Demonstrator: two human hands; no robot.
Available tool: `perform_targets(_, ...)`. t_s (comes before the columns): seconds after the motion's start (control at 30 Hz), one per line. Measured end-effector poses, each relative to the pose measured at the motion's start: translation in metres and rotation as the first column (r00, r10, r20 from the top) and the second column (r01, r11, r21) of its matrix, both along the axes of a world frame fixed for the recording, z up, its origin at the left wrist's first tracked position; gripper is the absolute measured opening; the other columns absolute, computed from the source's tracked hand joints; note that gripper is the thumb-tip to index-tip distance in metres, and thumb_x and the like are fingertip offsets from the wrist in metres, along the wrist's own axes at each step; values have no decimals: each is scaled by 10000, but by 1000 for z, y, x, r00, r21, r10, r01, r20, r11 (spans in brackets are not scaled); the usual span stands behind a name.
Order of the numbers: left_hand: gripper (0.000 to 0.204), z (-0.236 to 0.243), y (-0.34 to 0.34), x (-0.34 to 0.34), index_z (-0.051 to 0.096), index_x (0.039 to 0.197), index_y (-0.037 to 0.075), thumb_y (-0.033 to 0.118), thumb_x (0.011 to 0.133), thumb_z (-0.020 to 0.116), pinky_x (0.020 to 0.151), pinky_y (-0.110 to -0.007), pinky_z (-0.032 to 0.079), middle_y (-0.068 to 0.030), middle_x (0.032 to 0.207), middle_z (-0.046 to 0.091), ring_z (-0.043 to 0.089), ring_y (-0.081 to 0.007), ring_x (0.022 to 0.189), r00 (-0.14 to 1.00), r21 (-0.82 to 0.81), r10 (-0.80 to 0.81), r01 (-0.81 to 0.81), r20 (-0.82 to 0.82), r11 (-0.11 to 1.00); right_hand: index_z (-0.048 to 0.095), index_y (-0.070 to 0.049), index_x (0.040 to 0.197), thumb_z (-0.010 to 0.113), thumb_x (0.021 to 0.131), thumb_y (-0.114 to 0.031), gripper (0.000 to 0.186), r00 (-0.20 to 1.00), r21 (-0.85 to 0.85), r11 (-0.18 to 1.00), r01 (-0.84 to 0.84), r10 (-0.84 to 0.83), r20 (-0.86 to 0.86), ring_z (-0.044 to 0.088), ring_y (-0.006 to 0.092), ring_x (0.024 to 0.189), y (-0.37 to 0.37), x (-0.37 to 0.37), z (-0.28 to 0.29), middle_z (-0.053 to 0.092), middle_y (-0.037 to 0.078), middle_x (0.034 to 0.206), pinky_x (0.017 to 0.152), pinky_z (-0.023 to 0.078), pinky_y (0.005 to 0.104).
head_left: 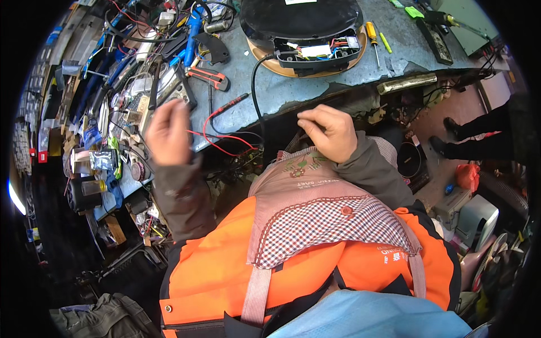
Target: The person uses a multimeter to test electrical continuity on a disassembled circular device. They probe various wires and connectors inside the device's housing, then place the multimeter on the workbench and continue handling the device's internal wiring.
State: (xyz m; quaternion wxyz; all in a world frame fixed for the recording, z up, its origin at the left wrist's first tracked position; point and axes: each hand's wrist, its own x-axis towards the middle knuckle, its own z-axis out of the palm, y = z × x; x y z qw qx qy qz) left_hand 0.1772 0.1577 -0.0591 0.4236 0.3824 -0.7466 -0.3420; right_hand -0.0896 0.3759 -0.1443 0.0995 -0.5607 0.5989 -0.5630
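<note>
Our left hand (170,133) blurs and our right hand (331,134) curls near the chipped edge of the bench (241,73); we cannot tell either grip. Beyond sits the glossy, rounded device (301,22), bare scuffed surface beside the slim probe (231,103).

Seems to be a crowded repair workshop, most probably for electrical appliances. Shown clearly by a worn blue-grey worktop (270,93) carrying a black appliance (298,19) with exposed coloured wiring (340,43), a yellow-handled screwdriver (372,34), a red-and-black hand tool (208,78) and a thin test probe (231,104). Confirmed also, on the left side, by a dense heap of tools, cables and small parts (124,84), piled one over another.
</note>
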Motion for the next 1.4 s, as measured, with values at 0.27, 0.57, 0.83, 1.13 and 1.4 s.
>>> perform_targets(0.27,380,-68,12,-114,683,1264,-49,178,979,788,677,-297,529,-70,859,716,640,-113,769,956,154,-290,281,40,947,754,-36,898,779,839,-58,68,937,-154,978,139,-180,-300,679,350,778,-40,-28,5,697,131,829,684,540,440)
perform_targets(0.57,242,-59,-18,-113,742,1242,-15,144,1071,680,574,-240,439,15,801,638,557,-62,673,954,223,-290,299,-74,928,753,-88,882,813,809,-141,108,945,-114,988,107,-137,-297,667,328,832,-41,-36,-4,660,79,835,729,550,448)
perform_targets(0.83,163,-30,-38,-118,773,1138,-1,90,1009,730,676,-307,518,-62,816,709,636,-136,728,944,-125,-249,279,218,952,743,-82,888,814,807,-138,121,945,-114,990,86,-118,-306,657,331,830,-38,-37,-5,650,80,843,738,546,453)
perform_targets(1.13,195,-23,12,-117,734,1132,46,28,938,742,623,-443,546,-139,830,667,674,-369,713,949,-645,-64,259,309,719,736,-75,872,809,795,-127,118,943,-115,990,78,-111,-315,656,333,821,-40,-38,-3,646,82,836,731,542,450)
perform_targets(1.4,190,-58,17,-114,748,1161,14,21,972,726,661,-416,544,-172,811,662,669,-363,708,949,-555,-76,243,306,795,726,-74,865,807,790,-119,119,941,-119,988,94,-127,-312,655,331,827,-41,-35,-2,645,84,846,733,540,450)
